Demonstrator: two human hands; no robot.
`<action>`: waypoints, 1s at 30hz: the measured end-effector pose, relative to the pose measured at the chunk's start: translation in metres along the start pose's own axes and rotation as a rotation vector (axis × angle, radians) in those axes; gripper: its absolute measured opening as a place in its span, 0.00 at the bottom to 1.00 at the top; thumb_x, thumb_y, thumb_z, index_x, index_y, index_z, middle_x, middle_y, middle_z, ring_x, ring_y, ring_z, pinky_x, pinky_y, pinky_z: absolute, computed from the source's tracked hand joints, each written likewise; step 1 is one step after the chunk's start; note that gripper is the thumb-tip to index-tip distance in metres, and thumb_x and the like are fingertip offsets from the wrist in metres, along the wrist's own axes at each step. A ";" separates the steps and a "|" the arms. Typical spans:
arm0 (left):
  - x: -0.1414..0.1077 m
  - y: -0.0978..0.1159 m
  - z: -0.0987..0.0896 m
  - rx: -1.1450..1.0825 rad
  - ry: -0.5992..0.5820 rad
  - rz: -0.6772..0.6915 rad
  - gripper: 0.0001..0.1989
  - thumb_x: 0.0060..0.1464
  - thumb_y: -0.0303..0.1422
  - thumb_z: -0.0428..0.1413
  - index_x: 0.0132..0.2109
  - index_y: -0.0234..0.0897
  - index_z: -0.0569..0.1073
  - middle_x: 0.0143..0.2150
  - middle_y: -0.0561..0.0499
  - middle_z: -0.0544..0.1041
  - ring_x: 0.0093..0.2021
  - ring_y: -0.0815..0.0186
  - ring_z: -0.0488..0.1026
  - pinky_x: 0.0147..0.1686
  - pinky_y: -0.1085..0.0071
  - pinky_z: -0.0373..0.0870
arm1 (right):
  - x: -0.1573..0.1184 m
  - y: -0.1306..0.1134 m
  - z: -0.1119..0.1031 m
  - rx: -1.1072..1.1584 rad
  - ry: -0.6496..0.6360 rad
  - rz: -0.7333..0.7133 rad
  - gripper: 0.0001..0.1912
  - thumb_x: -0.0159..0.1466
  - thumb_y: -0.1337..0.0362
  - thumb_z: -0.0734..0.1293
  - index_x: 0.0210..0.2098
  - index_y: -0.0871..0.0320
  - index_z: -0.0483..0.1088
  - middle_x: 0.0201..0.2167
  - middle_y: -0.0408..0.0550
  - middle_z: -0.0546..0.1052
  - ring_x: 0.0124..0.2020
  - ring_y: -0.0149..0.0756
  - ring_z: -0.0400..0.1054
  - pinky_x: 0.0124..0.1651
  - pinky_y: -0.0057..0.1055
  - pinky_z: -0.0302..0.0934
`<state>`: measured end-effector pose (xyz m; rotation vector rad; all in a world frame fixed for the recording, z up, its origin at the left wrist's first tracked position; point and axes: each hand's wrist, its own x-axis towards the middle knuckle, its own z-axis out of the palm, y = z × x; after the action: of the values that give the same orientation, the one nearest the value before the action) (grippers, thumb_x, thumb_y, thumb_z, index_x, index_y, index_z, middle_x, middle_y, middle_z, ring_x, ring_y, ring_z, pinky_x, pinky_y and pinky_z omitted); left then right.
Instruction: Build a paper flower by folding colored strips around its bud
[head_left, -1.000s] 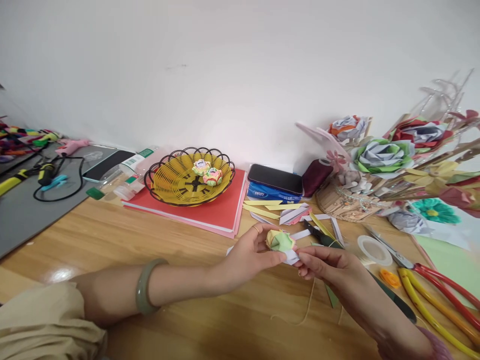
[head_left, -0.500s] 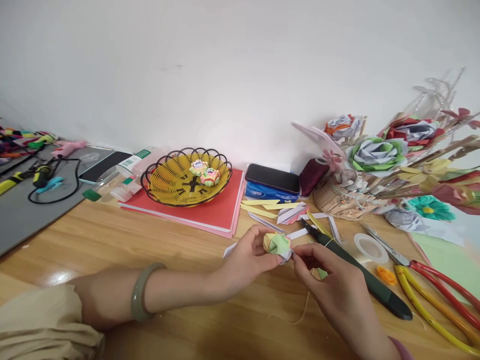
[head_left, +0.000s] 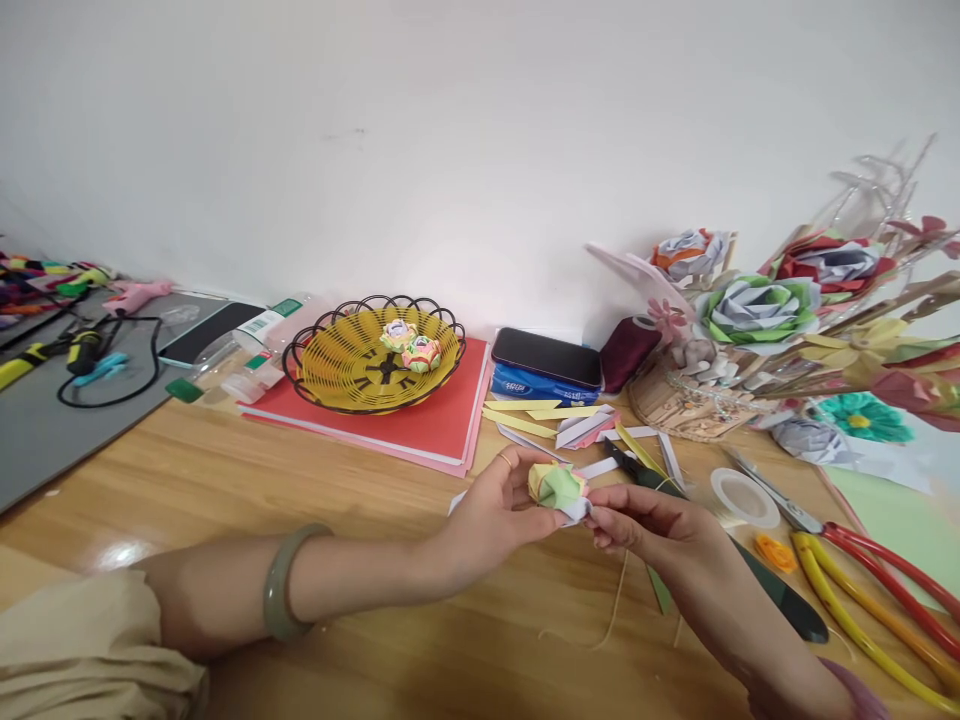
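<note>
Between my two hands is a small folded paper flower (head_left: 557, 485) in pale green, yellow and white. My left hand (head_left: 491, 515) is closed around its left side, the thumb pressed along the lower edge. With thumb and index finger, my right hand (head_left: 660, 530) pinches the white paper at the flower's lower right. A thin thread (head_left: 616, 605) hangs below the right fingers; where its upper end goes is hidden. Beyond the hands lie loose folded paper strips (head_left: 585, 428). Under my right wrist a dark green long-handled tool (head_left: 784, 600) is partly covered.
A yellow woven basket (head_left: 330, 365) holding two paper flowers stands on red paper (head_left: 450, 430). Phone (head_left: 546, 358), blue packet (head_left: 544, 384) and dark thread spool (head_left: 630, 352) sit near the wall. To the right are scissors (head_left: 810, 520), yellow-handled pliers (head_left: 840, 600), a tape roll (head_left: 744, 497) and a flower pot (head_left: 682, 405).
My right hand has rotated, its wrist swinging right and its fingers straightening along the flower's lower edge. A green strip beneath it shows more. The left hand stays almost still.
</note>
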<state>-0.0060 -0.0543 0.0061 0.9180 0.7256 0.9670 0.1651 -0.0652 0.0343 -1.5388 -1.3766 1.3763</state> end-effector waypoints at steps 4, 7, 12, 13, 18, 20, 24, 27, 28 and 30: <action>0.000 0.001 0.000 -0.011 -0.006 -0.021 0.18 0.40 0.26 0.60 0.40 0.37 0.64 0.41 0.50 0.72 0.43 0.66 0.70 0.44 0.68 0.64 | -0.001 -0.002 0.000 -0.076 -0.024 -0.050 0.16 0.48 0.51 0.70 0.29 0.56 0.74 0.27 0.44 0.74 0.29 0.34 0.66 0.35 0.29 0.63; -0.001 0.003 0.001 -0.024 -0.021 -0.031 0.18 0.40 0.25 0.60 0.40 0.37 0.64 0.42 0.50 0.72 0.43 0.67 0.70 0.45 0.68 0.63 | -0.001 -0.002 -0.001 -0.104 -0.036 -0.075 0.15 0.50 0.51 0.69 0.29 0.56 0.73 0.27 0.44 0.73 0.29 0.34 0.66 0.34 0.28 0.62; -0.002 0.003 0.001 -0.013 -0.025 -0.035 0.18 0.40 0.26 0.61 0.40 0.37 0.65 0.43 0.49 0.72 0.44 0.66 0.70 0.46 0.68 0.63 | -0.002 -0.001 0.000 -0.198 -0.009 -0.118 0.17 0.53 0.48 0.66 0.27 0.56 0.73 0.23 0.44 0.71 0.27 0.34 0.64 0.32 0.28 0.61; -0.001 0.003 0.001 -0.012 -0.026 -0.033 0.18 0.41 0.27 0.61 0.40 0.37 0.65 0.43 0.49 0.72 0.45 0.65 0.70 0.46 0.68 0.63 | -0.003 0.000 0.000 -0.217 -0.013 -0.134 0.17 0.54 0.48 0.65 0.27 0.56 0.73 0.23 0.44 0.71 0.27 0.34 0.64 0.31 0.27 0.61; 0.000 0.000 -0.001 -0.020 -0.029 -0.012 0.18 0.41 0.28 0.61 0.41 0.37 0.65 0.43 0.49 0.73 0.45 0.65 0.70 0.45 0.68 0.64 | -0.002 0.003 -0.001 -0.225 -0.044 -0.176 0.16 0.57 0.50 0.63 0.33 0.55 0.74 0.25 0.44 0.72 0.28 0.34 0.65 0.32 0.27 0.61; 0.000 -0.001 -0.001 -0.023 -0.034 -0.010 0.18 0.41 0.27 0.61 0.41 0.37 0.65 0.43 0.49 0.73 0.45 0.65 0.70 0.45 0.68 0.63 | -0.001 0.002 -0.002 -0.203 -0.065 -0.159 0.16 0.57 0.51 0.63 0.33 0.55 0.74 0.25 0.43 0.72 0.28 0.34 0.65 0.33 0.27 0.61; 0.001 -0.001 -0.001 -0.020 -0.018 -0.031 0.19 0.40 0.26 0.60 0.40 0.37 0.64 0.42 0.49 0.73 0.44 0.66 0.70 0.45 0.69 0.63 | -0.001 -0.001 -0.005 -0.164 -0.126 -0.134 0.15 0.57 0.52 0.64 0.33 0.56 0.73 0.28 0.44 0.73 0.30 0.34 0.65 0.34 0.27 0.61; 0.001 0.001 0.001 -0.030 0.005 -0.040 0.19 0.39 0.25 0.60 0.40 0.36 0.64 0.39 0.50 0.72 0.42 0.68 0.70 0.44 0.70 0.63 | 0.000 -0.002 -0.006 -0.179 -0.148 -0.144 0.14 0.57 0.52 0.63 0.34 0.56 0.73 0.30 0.45 0.73 0.31 0.34 0.65 0.35 0.27 0.61; 0.002 0.002 0.001 -0.036 0.008 -0.037 0.19 0.39 0.24 0.60 0.40 0.36 0.64 0.38 0.51 0.72 0.41 0.68 0.69 0.43 0.71 0.63 | 0.000 -0.001 -0.007 -0.185 -0.150 -0.150 0.14 0.58 0.53 0.63 0.34 0.56 0.73 0.30 0.45 0.73 0.32 0.34 0.65 0.35 0.27 0.60; 0.002 0.003 0.002 -0.047 0.009 -0.032 0.18 0.38 0.24 0.60 0.39 0.36 0.64 0.37 0.52 0.72 0.39 0.69 0.69 0.42 0.72 0.63 | -0.001 -0.001 -0.007 -0.195 -0.149 -0.168 0.14 0.58 0.53 0.63 0.34 0.56 0.73 0.29 0.44 0.73 0.31 0.35 0.65 0.35 0.27 0.60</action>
<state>-0.0048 -0.0524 0.0092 0.8589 0.7201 0.9571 0.1714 -0.0644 0.0366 -1.4264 -1.7340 1.3066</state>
